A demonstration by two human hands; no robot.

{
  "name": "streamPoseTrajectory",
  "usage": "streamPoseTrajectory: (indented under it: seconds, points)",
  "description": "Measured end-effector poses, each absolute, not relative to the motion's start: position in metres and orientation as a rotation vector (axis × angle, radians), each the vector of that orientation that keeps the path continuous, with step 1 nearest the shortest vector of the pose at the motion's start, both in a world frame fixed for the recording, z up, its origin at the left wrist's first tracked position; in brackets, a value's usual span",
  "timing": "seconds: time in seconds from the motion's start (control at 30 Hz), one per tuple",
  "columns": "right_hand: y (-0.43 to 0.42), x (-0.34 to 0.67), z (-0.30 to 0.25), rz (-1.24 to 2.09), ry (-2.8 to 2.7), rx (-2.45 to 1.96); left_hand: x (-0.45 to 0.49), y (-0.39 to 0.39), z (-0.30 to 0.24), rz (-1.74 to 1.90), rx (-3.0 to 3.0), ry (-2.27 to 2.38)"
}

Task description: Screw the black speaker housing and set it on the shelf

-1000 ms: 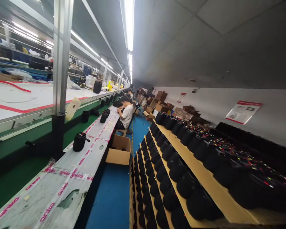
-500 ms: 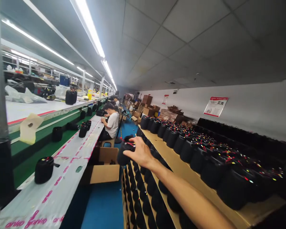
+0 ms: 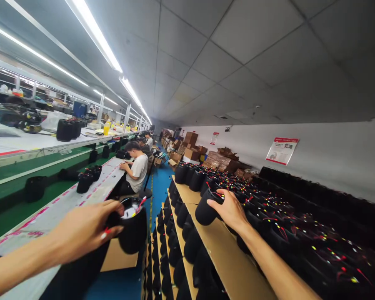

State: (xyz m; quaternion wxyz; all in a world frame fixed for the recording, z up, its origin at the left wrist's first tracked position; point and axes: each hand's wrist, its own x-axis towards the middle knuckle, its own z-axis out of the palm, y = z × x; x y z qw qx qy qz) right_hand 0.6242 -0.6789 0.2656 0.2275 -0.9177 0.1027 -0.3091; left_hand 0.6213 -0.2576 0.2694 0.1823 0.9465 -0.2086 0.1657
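Half a second on, one black cylinder [image 3: 131,229] is now held in the left hand [image 3: 84,231] while another cylinder [image 3: 206,208] gets closed on, seemingly, by the right hand [image 3: 229,210] at the cardboard shelf [image 3: 225,254].

Black cylinders [image 3: 206,208]; blue floor [image 3: 159,187]; green belt [image 3: 12,196].

ceiling: grey panels [image 3: 237,62], tube lights [image 3: 93,33] | wall: white [image 3: 331,158], red-edged poster [image 3: 281,150] | floor: blue [image 3: 158,187] | bench: green belt [image 3: 6,179]

Matt black fabric-covered cylinders [image 3: 133,231] on plain brown cardboard sheets [image 3: 228,258].
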Motion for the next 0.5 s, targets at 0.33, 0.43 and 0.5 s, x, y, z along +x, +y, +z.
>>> streamPoseTrajectory:
  seconds: [0.33, 0.43, 0.5]
  points:
    - [-0.704, 0.659, 0.264, -0.828, 0.375, -2.577, 0.833, -0.422, 0.312, 0.347, 2.802, -1.023]
    - [-0.705, 0.684, 0.263, -0.828, 0.431, -2.579, 0.894, -0.459, 0.313, 0.301, 2.781, -1.087]
    - [-0.707, 0.703, 0.263, -0.829, 0.480, -2.578, 0.929, -0.482, 0.310, 0.272, 2.761, -1.119]
